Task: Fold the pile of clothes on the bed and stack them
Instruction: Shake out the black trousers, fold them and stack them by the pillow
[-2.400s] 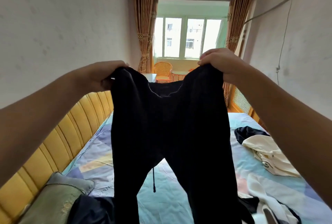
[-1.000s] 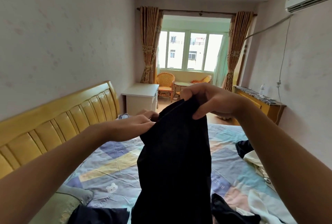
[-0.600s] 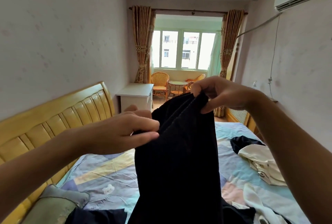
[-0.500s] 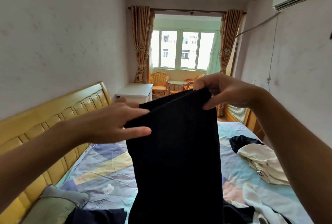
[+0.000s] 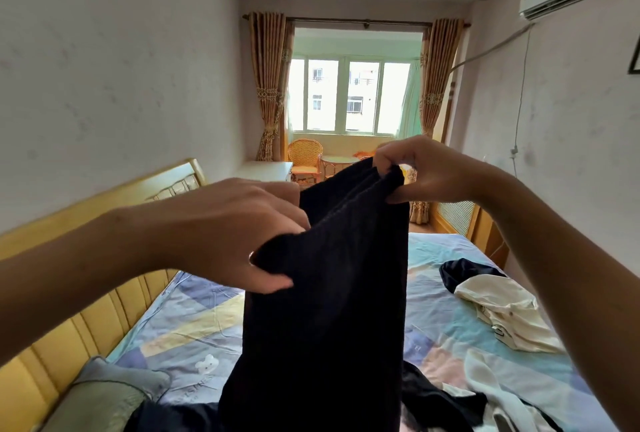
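Black trousers (image 5: 325,310) hang in the air over the bed, folded lengthwise into one dark column. My right hand (image 5: 422,168) pinches the top corner of the waistband, up and to the right. My left hand (image 5: 235,234) grips the left edge of the fabric lower down, thumb underneath and fingers over the cloth. The trousers' lower end runs out of view at the bottom. On the bed (image 5: 194,320) lie a cream garment (image 5: 502,310), a dark garment (image 5: 464,272) beside it and more dark clothes (image 5: 440,397) near me.
A yellow padded headboard (image 5: 90,320) runs along the left, with a grey-green pillow (image 5: 104,393) at its foot. A white bedside cabinet (image 5: 266,170) and wicker chairs (image 5: 306,157) stand by the window. A white garment (image 5: 512,393) lies at the bed's near right.
The trousers, held spread by both waistband corners, have been brought together into a lengthwise fold. My left hand has dropped lower and now grips the fabric's left edge; the waistband sags between the hands.
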